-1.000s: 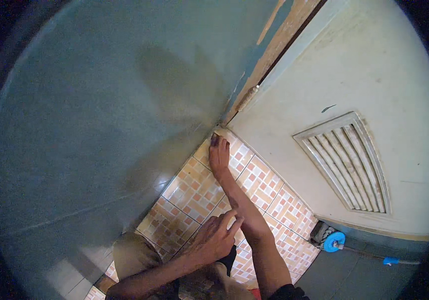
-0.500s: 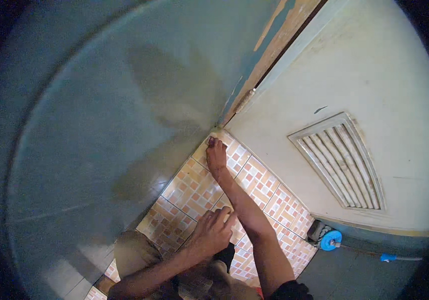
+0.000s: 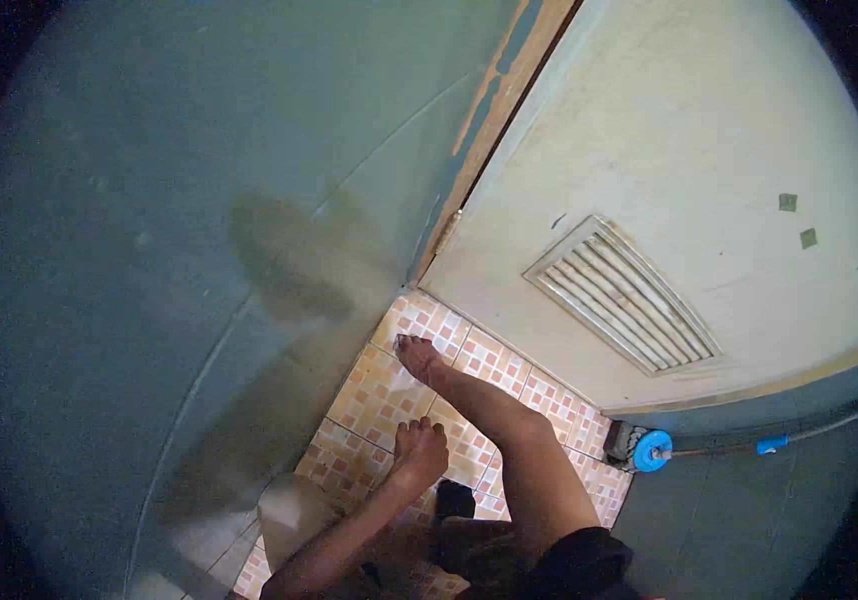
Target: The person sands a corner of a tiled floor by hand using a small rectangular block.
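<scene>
My right hand [image 3: 419,358] reaches down to the tiled floor [image 3: 367,386] near the corner between wall and door. Its fingers are bent and closed at the tile surface; whatever is in them, if anything, is hidden. Closer to me, my left hand [image 3: 423,453] hovers over the tiles with fingers curled in, the knuckles facing away from me. Its palm is out of sight, so I cannot see whether it holds something. The tiles carry a pattern of small orange, tan and white blocks.
The grey-blue wall [image 3: 199,200] rises on the left. A worn off-white door [image 3: 669,150] with a slatted vent [image 3: 629,300] stands ahead right. By its lower right corner sit a dark block [image 3: 619,440] and a blue round piece [image 3: 653,451] attached to a hose [image 3: 719,450].
My right hand has come back from the corner toward me along the floor. The fingers of my left hand have curled in more. The view has shifted, showing more of the door.
</scene>
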A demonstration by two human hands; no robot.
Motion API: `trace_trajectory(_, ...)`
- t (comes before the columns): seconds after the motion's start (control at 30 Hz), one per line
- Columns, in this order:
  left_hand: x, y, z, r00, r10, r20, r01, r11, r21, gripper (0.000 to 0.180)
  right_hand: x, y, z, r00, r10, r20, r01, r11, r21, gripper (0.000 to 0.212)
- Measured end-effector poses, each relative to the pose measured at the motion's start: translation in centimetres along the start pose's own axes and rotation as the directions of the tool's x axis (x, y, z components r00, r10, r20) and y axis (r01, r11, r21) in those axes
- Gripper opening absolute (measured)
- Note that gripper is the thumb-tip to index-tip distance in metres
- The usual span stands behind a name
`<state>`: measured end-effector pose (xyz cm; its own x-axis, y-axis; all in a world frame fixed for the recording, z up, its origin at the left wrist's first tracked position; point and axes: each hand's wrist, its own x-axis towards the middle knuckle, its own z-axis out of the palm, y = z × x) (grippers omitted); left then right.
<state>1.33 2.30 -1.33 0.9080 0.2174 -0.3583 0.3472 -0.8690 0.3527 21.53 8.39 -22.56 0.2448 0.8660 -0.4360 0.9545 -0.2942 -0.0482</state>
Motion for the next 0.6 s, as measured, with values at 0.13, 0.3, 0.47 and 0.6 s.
trace_trajectory(0.13, -1.2, 0.1, 0.7, 0.994, 0.025, -0.105, -0.019, 0.998, 0.055, 0.026, -0.8, -0.7, 0.7, 0.984, -0.073, -0.164, 0.048, 0.987, -0.154, 0.04)
trace_trajectory(0.3, -1.0, 2.3, 0.0, 0.994, 0.047, -0.103, -0.04, 0.997, 0.062, 0.026, -1.5, -0.5, 0.1, 0.984, -0.029, -0.177, 0.013, 0.996, -0.094, 0.043)
trace_trajectory(0.47, -0.6, 3.6, 1.0, 0.978, 0.089, -0.189, -0.088, 0.996, 0.018, 0.029, -1.8, 0.6, -1.6, 0.995, -0.098, 0.016, 0.099, 0.982, -0.159, 0.059)
trace_trajectory(0.6, 1.1, 1.3, 4.4, 0.999, -0.026, -0.035, 0.029, 0.994, 0.107, 0.033, -3.1, -1.4, -4.2, 0.965, -0.263, -0.001, 0.256, 0.941, -0.22, 0.047)
